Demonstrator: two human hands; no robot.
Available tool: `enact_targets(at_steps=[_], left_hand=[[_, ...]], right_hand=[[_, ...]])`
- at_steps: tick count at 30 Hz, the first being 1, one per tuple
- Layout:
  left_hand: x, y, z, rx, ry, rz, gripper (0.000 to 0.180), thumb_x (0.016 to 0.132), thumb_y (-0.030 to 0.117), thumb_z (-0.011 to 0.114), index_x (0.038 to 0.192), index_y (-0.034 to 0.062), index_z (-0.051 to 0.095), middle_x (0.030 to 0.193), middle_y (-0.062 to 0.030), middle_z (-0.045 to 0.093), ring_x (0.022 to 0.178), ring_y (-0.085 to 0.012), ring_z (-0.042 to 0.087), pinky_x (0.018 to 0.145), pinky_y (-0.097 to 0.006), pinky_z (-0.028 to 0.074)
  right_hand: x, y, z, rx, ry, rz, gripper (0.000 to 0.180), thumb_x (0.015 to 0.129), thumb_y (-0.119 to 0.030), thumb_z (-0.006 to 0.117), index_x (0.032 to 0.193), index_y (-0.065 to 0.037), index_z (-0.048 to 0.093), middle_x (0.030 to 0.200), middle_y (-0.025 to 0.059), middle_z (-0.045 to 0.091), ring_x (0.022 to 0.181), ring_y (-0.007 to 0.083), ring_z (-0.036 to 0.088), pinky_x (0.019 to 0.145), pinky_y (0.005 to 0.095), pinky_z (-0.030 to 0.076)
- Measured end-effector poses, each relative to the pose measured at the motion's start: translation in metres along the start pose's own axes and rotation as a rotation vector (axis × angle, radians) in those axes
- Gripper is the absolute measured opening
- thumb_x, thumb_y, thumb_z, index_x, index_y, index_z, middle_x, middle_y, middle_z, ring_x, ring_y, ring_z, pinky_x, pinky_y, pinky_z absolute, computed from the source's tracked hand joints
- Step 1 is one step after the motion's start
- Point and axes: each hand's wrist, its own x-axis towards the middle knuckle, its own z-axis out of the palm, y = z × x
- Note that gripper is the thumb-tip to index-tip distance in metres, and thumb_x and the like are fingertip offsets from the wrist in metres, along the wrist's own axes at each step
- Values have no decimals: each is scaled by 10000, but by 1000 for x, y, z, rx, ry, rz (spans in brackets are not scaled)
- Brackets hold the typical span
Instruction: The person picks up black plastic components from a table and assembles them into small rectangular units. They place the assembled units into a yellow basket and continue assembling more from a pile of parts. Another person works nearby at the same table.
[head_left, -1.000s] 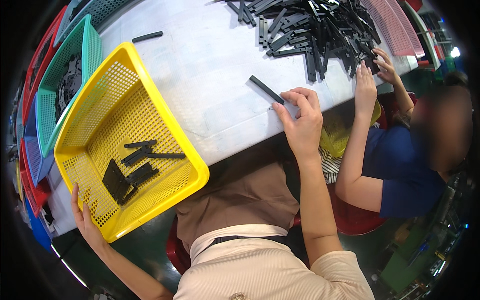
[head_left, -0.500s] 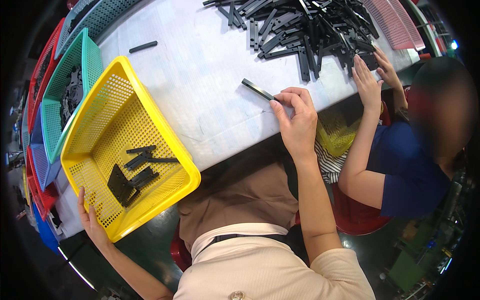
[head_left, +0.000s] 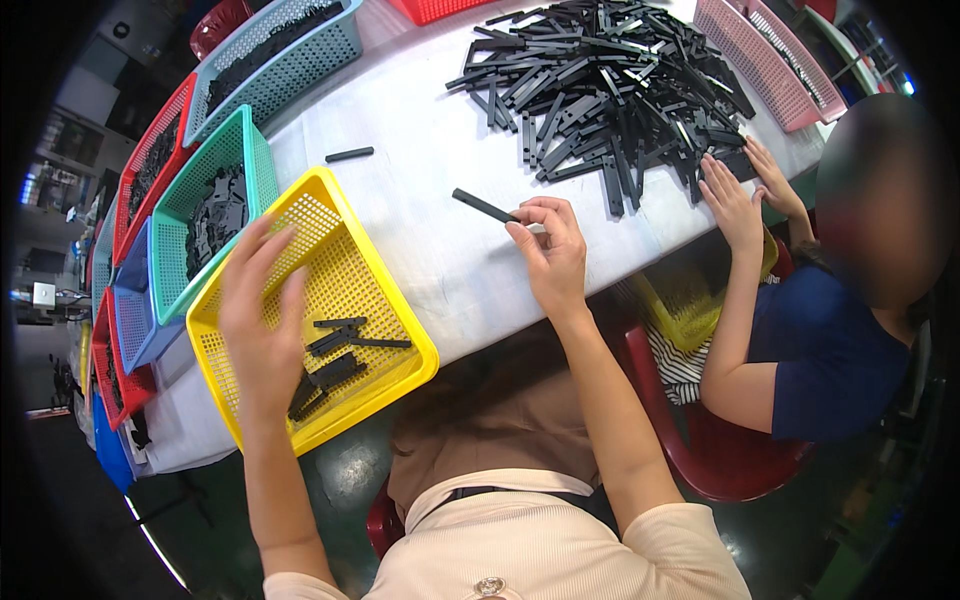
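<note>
A slim black bar (head_left: pixel 484 205) is pinched by one end between the thumb and fingers of my right hand (head_left: pixel 556 250), and its other end points to the far left over the table. My left hand (head_left: pixel 262 320), a little smeared by motion, is raised above the yellow basket (head_left: pixel 395 372), empty, its fingers apart. Inside this basket lie several black parts (head_left: pixel 335 372), some of them bars and some wider plates; my left hand covers part of the basket. One loose black bar (head_left: pixel 349 154) rests on the white tabletop beyond the basket.
A large heap of black bars (head_left: pixel 600 90) covers the far right of the table (head_left: pixel 410 270). Beside it a co-worker's hands (head_left: pixel 740 195) touch the heap's edge. Green (head_left: pixel 262 165), blue (head_left: pixel 135 310), red (head_left: pixel 125 215) and teal (head_left: pixel 345 40) baskets line the left; a pink one (head_left: pixel 775 90) stands far right.
My left hand has let go of the yellow basket's near left rim and risen over it. The right hand still holds the bar, now turned slightly. The whole view has shifted.
</note>
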Motion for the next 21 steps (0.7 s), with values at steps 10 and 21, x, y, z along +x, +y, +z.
enact_targets(at_steps=[10,21], left_hand=[[95,22,98,-376,-852,-184,365,881,196,610,1199,18,597,1083,-118,666,921,-208,666,770,-300,521],[97,16,114,-599,-1017,-522,328,852,204,558,1134,62,648,1001,-83,702,797,-151,687,734,-282,532]], right_hand=[[0,-2,0,60,6,5,89,826,1,665,906,15,627,1024,76,544,724,115,583,554,232,494],[1,-1,1,52,4,-27,87,815,14,664,893,5,626,1018,82,548,734,147,596,578,251,516]])
